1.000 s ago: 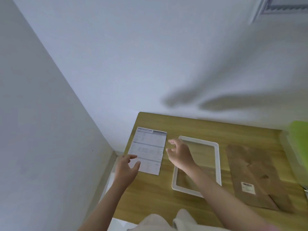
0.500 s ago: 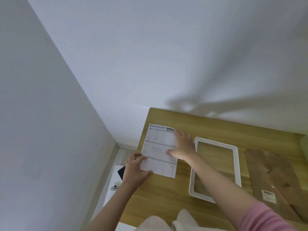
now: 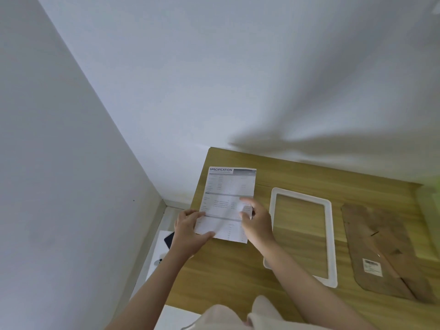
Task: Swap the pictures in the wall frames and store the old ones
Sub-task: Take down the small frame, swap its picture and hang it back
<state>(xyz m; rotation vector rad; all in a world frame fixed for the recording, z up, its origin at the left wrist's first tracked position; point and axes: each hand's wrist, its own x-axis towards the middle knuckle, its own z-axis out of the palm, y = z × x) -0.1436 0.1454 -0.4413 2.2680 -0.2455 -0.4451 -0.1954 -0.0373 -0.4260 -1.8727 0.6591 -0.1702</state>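
Both hands work on a printed sheet (image 3: 228, 203) headed "SPECIFICATION", lying on the wooden surface (image 3: 238, 270) near its far-left corner. Left hand (image 3: 188, 232) grasps the sheet's near-left corner: thumb on top, fingers curled at the edge, w/ that corner lifted a bit off the wood. Right hand (image 3: 256, 222) is at the sheet's right edge, fingers bent onto the paper, blurred; it seems to pinch the edge, but the exact grip is hard to make out. Small print on the sheet can't be read, only the heading.

Just right of the right hand lies a white frame (image 3: 331, 234), flat on the surface, w/ wood showing through its opening; whether there's glass in it can't be told. The right forearm covers the frame's near-left corner. Further right, well apart from the hands, a flat brown cardboard piece (image 3: 381, 246) w/ a white label, text too small to read. A green blur shows at the right edge, cut off, unclear what it is.

Left of and below the left hand, past the surface edge, a white box (image 3: 159, 248) on the floor w/ a dark shape on it, partly hidden by the left arm. Pale clothing at the bottom edge is cut off.
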